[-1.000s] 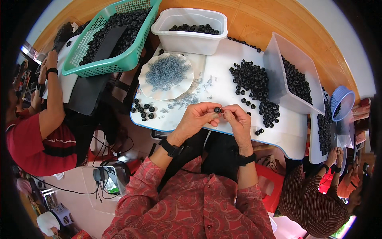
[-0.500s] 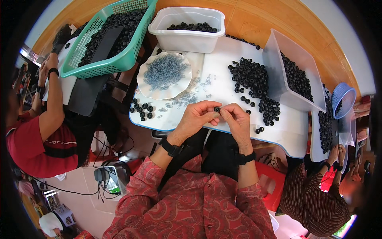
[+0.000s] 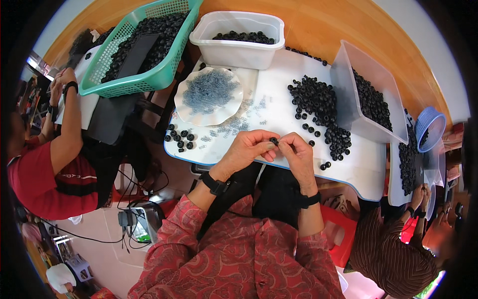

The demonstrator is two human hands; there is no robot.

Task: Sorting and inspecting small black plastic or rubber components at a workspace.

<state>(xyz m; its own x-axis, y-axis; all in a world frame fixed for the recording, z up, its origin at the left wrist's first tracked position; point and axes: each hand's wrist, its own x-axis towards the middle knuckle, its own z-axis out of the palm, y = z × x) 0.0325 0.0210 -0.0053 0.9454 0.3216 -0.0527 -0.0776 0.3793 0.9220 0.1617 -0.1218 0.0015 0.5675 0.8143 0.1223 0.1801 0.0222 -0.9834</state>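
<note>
Above the near edge of the white table, my left hand (image 3: 245, 153) and my right hand (image 3: 299, 158) meet, both closed in a pinch. Between their fingertips is a small, round black piece (image 3: 274, 141), partly covered by the fingers. Whether a second, smaller part is with it, I cannot tell. Beyond my left hand, a white wavy-rimmed plate (image 3: 181, 107) bears a heap of tiny grey, spring-like pieces (image 3: 210, 91), and more lie scattered beside it. Several loose black pieces (image 3: 190, 137) lie left of my left hand. A larger pile of black pieces (image 3: 313, 97) spreads beyond my right hand.
A white tub (image 3: 239, 52) and a clear bin (image 3: 348, 107), both holding black pieces, stand at the back and right. A green basket (image 3: 134, 82) is at the left. People sit on either side: a red sleeve (image 3: 37, 167) left, a striped shirt (image 3: 393, 246) right.
The black piece has turned between my fingertips, and the fingers now cover more of it. The view has shifted slightly; the table's things otherwise look unchanged.
</note>
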